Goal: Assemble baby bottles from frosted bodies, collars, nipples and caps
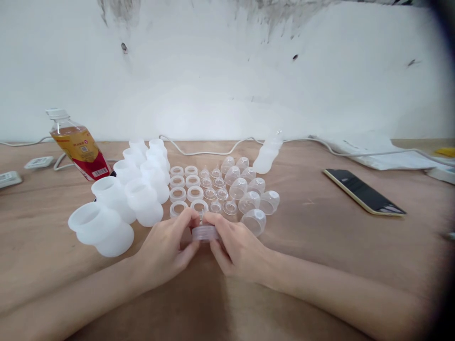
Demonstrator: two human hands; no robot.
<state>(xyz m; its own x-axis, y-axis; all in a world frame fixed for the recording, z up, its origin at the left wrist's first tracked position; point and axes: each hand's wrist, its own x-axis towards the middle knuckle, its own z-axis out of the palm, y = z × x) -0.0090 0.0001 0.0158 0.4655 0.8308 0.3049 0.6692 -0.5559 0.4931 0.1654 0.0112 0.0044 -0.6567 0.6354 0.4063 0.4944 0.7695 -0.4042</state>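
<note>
My left hand (pixel 169 244) and my right hand (pixel 239 245) meet at the near middle, fingers closed on opposite sides of one translucent ribbed bottle collar ring (pixel 205 233). A teat may be fitted in it, but fingers hide most of its top. Just beyond stand two columns of similar collar rings (pixel 177 182) and two columns of clear bottle teats (pixel 222 194). To their right are several clear domed caps (pixel 238 188). Frosted white baby bottle bodies (pixel 101 227), open at the top, stand in two columns on the left.
An assembled baby bottle (pixel 267 154) stands behind the caps. A drink bottle (pixel 81 147) rises at the back left. On the right lie a phone (pixel 362 192) and a white plastic bag (pixel 373 151). A white cable (pixel 209 153) runs along the wall.
</note>
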